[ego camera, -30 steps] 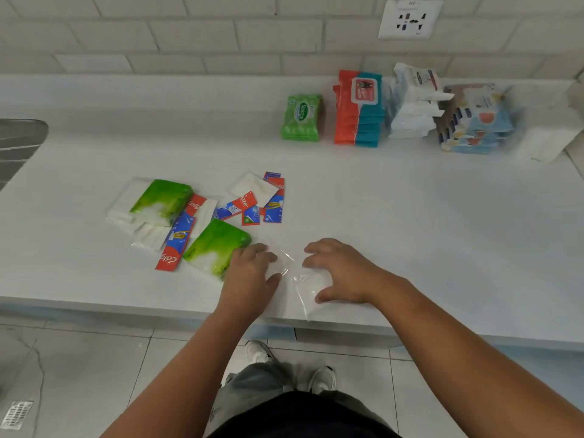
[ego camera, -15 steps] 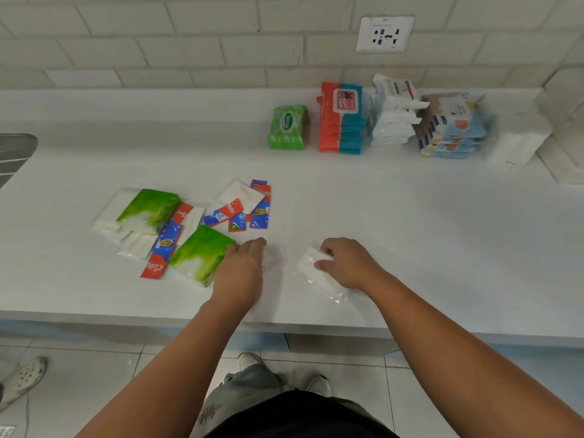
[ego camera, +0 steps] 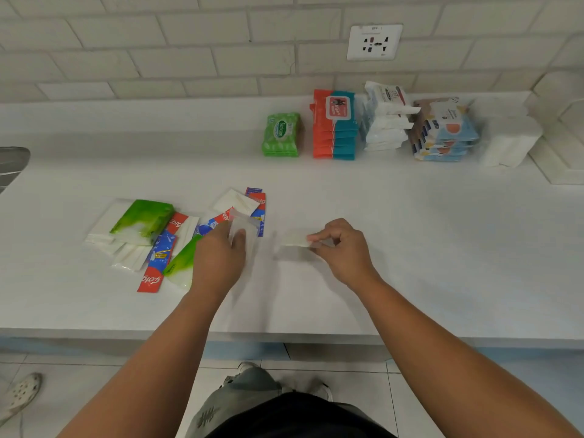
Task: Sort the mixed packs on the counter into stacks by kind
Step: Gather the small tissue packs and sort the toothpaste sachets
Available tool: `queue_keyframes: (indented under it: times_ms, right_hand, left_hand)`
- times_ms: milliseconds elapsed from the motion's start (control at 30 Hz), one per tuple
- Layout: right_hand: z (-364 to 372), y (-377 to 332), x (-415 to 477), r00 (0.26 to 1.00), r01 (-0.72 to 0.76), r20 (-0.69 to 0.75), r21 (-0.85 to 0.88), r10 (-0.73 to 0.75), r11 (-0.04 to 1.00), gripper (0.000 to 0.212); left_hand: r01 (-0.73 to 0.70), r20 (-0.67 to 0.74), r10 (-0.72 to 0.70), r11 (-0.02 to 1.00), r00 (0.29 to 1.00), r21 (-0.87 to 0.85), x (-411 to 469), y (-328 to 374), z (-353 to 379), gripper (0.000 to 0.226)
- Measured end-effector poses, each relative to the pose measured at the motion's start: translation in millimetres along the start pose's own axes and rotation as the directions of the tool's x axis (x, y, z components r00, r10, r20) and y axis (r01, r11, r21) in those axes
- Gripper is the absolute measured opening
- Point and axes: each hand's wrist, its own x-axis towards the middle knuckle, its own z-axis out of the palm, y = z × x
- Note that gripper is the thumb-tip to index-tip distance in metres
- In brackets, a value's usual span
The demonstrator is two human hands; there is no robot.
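A mixed pile lies on the white counter (ego camera: 410, 263) at the left: green-and-white packs (ego camera: 143, 218), red-and-blue toothpaste sachets (ego camera: 156, 263) and plain white packs (ego camera: 235, 200). My left hand (ego camera: 218, 260) holds a clear plastic pack (ego camera: 241, 224) over the right side of that pile. To its right, my right hand (ego camera: 343, 251) pinches a small white pack (ego camera: 295, 240) just above the counter. Sorted stacks stand along the back wall: green packs (ego camera: 281, 134), red-and-teal wipes (ego camera: 334, 124), white packs (ego camera: 387, 116), blue-and-white packs (ego camera: 444, 131) and plain white tissues (ego camera: 510, 140).
A metal sink edge (ego camera: 12, 161) shows at the far left. A wall socket (ego camera: 374, 42) sits above the stacks. Someone's sandalled foot (ego camera: 19, 396) is on the tiled floor at the lower left, below the counter's front edge.
My hands have drawn apart. The left has lifted a clear pack up over the pile. The right has raised the white pack off the counter and moved it away from the front edge.
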Motion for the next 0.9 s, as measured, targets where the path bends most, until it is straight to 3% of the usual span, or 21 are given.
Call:
queue_keyframes:
  times_ms: [100, 200, 300, 433, 500, 600, 800, 900]
  right_hand:
    - [-3.2, 16.3, -8.2, 0.995, -0.008, 0.094, -0.075, 0.015, 0.997, 0.022]
    - [-3.3, 34.3, -14.6, 0.988, 0.049, 0.154, -0.281, -0.006, 0.958, 0.025]
    - [-2.4, 41.3, -17.1, 0.985, 0.144, 0.15, -0.437, -0.086, 0.888, 0.031]
    - [-2.5, 42.8, -20.7, 0.991, 0.132, 0.065, -0.489, -0.114, 0.862, 0.034]
    - [-1.9, 46.1, -21.1, 0.989, 0.142, 0.038, -0.516, -0.143, 0.845, 0.031]
    - [0.9, 47.8, -20.5, 0.991, 0.125, 0.117, -0.549, -0.072, 0.826, 0.037]
    - [7.6, 49.4, -21.7, 0.963, 0.227, 0.268, -0.763, -0.024, 0.605, 0.058]
    - [7.8, 51.8, -22.0, 0.962, 0.237, 0.272, -0.781, -0.028, 0.578, 0.061]
  left_hand:
    - [0.141, 0.046, -0.135, 0.971, 0.99, -0.192, 5.6, 2.0, -2.2, 0.023]
    - [0.32, 0.143, -0.287, 0.877, 0.947, -0.36, 9.7, 3.5, -0.3, 0.018]
    - [0.381, 0.248, -0.292, 0.778, 0.924, -0.499, 9.9, 5.1, 6.4, 0.01]
    - [0.5, 0.41, -0.305, 0.671, 0.859, -0.548, 6.1, 11.7, 28.5, 0.009]
    - [0.51, 0.435, -0.3, 0.682, 0.849, -0.525, 4.0, 14.9, 42.5, 0.02]
    - [0.482, 0.419, -0.294, 0.741, 0.859, -0.468, 4.4, 17.8, 55.4, 0.025]
    - [0.299, 0.331, -0.213, 0.925, 0.919, -0.235, 8.9, 20.3, 68.7, 0.03]
    - [0.235, 0.287, -0.188, 0.962, 0.939, -0.139, 9.3, 23.0, 70.5, 0.032]
